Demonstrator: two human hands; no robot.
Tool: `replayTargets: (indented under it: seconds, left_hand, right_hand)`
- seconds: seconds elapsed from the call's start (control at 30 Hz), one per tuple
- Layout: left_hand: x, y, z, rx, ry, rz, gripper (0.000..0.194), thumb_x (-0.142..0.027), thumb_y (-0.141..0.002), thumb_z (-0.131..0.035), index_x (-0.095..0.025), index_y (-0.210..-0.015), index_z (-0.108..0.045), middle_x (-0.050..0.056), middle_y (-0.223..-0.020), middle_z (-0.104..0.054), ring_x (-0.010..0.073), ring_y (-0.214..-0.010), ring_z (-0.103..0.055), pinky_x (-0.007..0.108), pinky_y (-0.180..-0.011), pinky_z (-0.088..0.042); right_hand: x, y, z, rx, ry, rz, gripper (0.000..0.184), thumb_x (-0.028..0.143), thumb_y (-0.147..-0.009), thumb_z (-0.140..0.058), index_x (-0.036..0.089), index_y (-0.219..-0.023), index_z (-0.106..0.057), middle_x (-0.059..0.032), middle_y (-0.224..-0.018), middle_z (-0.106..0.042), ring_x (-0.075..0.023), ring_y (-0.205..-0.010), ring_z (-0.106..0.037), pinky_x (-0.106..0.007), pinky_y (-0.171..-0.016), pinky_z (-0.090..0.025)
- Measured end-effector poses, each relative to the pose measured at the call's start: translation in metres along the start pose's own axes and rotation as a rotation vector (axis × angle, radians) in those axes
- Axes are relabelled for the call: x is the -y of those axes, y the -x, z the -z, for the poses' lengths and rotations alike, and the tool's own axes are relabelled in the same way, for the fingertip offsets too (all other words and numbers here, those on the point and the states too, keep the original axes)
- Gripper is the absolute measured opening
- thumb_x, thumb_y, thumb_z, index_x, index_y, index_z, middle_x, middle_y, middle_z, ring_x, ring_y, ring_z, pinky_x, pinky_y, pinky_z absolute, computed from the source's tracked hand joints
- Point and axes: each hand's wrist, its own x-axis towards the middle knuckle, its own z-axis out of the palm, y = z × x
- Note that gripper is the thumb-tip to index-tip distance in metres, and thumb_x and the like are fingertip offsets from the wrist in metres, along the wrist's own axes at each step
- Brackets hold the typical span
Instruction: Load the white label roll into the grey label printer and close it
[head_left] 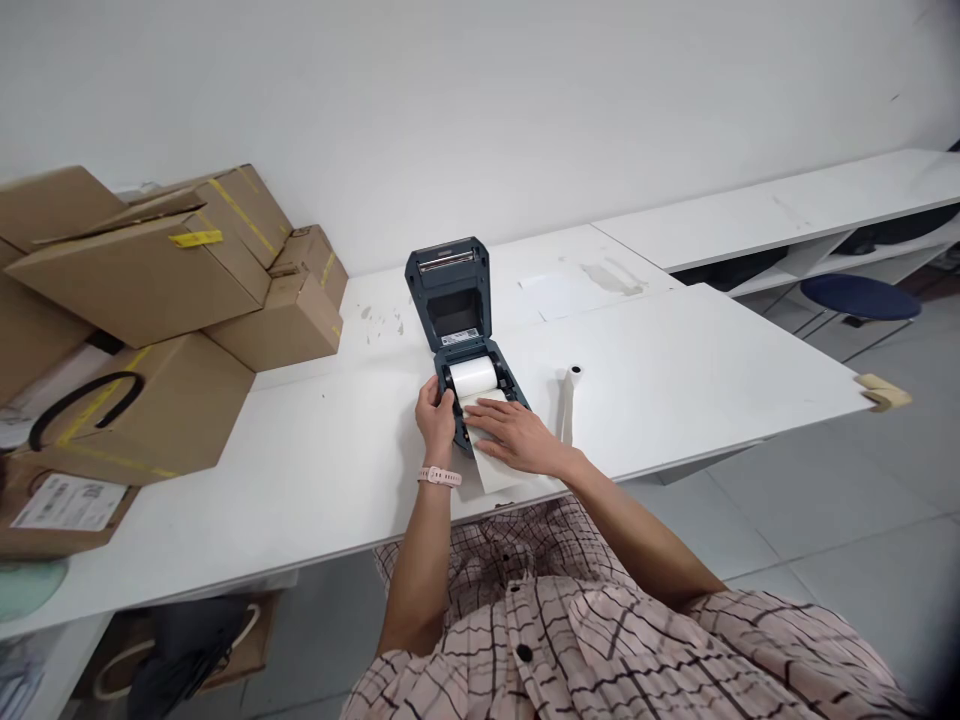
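A dark label printer (448,305) stands on the white table with its lid raised and tilted back. Inside its lower half sits a white label roll (472,377), and a paper strip (487,473) runs from it over the printer's front towards me. My left hand (435,415) grips the left edge of the printer's base, thumb on the near side and fingers curled along the outside. Across the strip lies my right hand (516,436), palm down with fingers stretched out. Part of the strip and the printer's front is hidden under it.
To the right of the printer lies a narrow roll of paper (570,400) with a dark core. Several cardboard boxes (150,280) are piled on the left. A yellowish corner guard (885,391) covers the table's right corner; a blue stool (860,297) stands beyond.
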Motion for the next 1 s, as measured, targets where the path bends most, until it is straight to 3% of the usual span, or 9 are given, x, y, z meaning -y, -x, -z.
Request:
replayTargets:
  seconds: [0.17, 0.27, 0.37, 0.47, 0.6, 0.67, 0.77, 0.9, 1.0]
  left_hand:
    - [-0.008, 0.033, 0.001, -0.011, 0.066, 0.112, 0.047, -0.029, -0.085, -0.068, -0.016, -0.130, -0.058, 0.015, -0.141, -0.061, 0.0254, -0.131, -0.058, 0.037, -0.110, -0.044]
    - [-0.011, 0.069, 0.005, 0.092, 0.064, 0.169, 0.071, -0.046, -0.082, -0.075, -0.027, -0.145, -0.047, 0.010, -0.152, -0.052, 0.0280, -0.136, -0.053, 0.039, -0.109, -0.046]
    - [-0.014, 0.092, 0.009, 0.138, 0.066, 0.187, 0.087, -0.047, -0.077, -0.080, -0.029, -0.151, -0.038, 0.011, -0.154, -0.049, 0.0303, -0.138, -0.051, 0.040, -0.108, -0.047]
    - [-0.020, 0.095, 0.011, 0.169, 0.027, 0.182, 0.086, -0.047, -0.077, -0.081, -0.026, -0.150, -0.041, 0.013, -0.152, -0.051, 0.0320, -0.137, -0.051, 0.042, -0.110, -0.046]
    - [-0.023, 0.092, 0.013, 0.183, 0.014, 0.172, 0.086, -0.049, -0.076, -0.081, -0.027, -0.150, -0.042, 0.012, -0.154, -0.048, 0.0316, -0.139, -0.049, 0.043, -0.113, -0.043]
    - [-0.021, 0.092, 0.018, 0.215, 0.014, 0.178, 0.088, -0.052, -0.076, -0.080, -0.031, -0.152, -0.039, 0.010, -0.157, -0.046, 0.0315, -0.142, -0.046, 0.042, -0.114, -0.043]
    - [-0.018, 0.093, 0.028, 0.234, 0.056, 0.221, 0.086, -0.062, -0.082, -0.069, -0.033, -0.155, -0.035, 0.007, -0.163, -0.036, 0.0303, -0.148, -0.038, 0.041, -0.116, -0.041]
    - [-0.018, 0.092, 0.038, 0.165, 0.200, 0.300, 0.085, -0.072, -0.088, -0.051, -0.029, -0.158, -0.029, 0.011, -0.164, -0.034, 0.0291, -0.148, -0.038, 0.044, -0.116, -0.039]
    - [-0.023, 0.090, 0.035, 0.141, 0.208, 0.291, 0.081, -0.072, -0.088, -0.050, -0.030, -0.155, -0.034, 0.010, -0.162, -0.037, 0.0280, -0.148, -0.038, 0.045, -0.118, -0.037]
  right_hand:
    - [-0.014, 0.001, 0.009, 0.006, -0.291, 0.019, 0.046, 0.047, -0.098, -0.057, 0.026, -0.139, -0.061, -0.0086, -0.149, -0.056, -0.0309, -0.142, -0.048, -0.053, -0.112, -0.043]
    - [-0.038, -0.021, 0.032, -0.274, -0.527, -0.094, 0.051, 0.057, -0.097, -0.053, 0.028, -0.137, -0.061, -0.0084, -0.143, -0.062, -0.0278, -0.134, -0.056, -0.050, -0.112, -0.045]
    - [-0.071, -0.074, 0.068, -0.601, -0.590, -0.202, 0.073, 0.071, -0.091, -0.052, 0.026, -0.148, -0.048, -0.0107, -0.155, -0.048, -0.0301, -0.145, -0.042, -0.053, -0.117, -0.036]
    - [-0.100, -0.142, 0.102, -0.631, -0.686, -0.199, 0.090, 0.082, -0.085, -0.050, 0.027, -0.155, -0.035, -0.0066, -0.168, -0.026, -0.0296, -0.155, -0.023, -0.055, -0.124, -0.022]
    - [-0.111, -0.196, 0.126, -0.533, -0.795, -0.172, 0.085, 0.087, -0.084, -0.043, 0.027, -0.144, -0.049, -0.0060, -0.159, -0.042, -0.0317, -0.150, -0.030, -0.060, -0.123, -0.018]
    - [-0.100, -0.191, 0.128, -0.522, -0.795, -0.170, 0.081, 0.086, -0.086, -0.039, 0.025, -0.135, -0.059, -0.0080, -0.148, -0.054, -0.0315, -0.143, -0.042, -0.057, -0.122, -0.022]
    - [-0.070, -0.149, 0.117, -0.620, -0.724, -0.140, 0.073, 0.080, -0.092, -0.035, 0.023, -0.125, -0.066, -0.0081, -0.136, -0.062, -0.0276, -0.133, -0.051, -0.048, -0.120, -0.030]
    - [-0.029, -0.069, 0.077, -0.764, -0.648, -0.091, 0.048, 0.063, -0.099, -0.043, 0.026, -0.111, -0.071, -0.0057, -0.119, -0.068, -0.0228, -0.118, -0.060, -0.041, -0.109, -0.042]
    - [-0.015, -0.020, 0.039, -0.749, -0.655, -0.170, 0.033, 0.055, -0.097, -0.055, 0.029, -0.107, -0.072, -0.0048, -0.113, -0.070, -0.0231, -0.113, -0.062, -0.043, -0.105, -0.046]
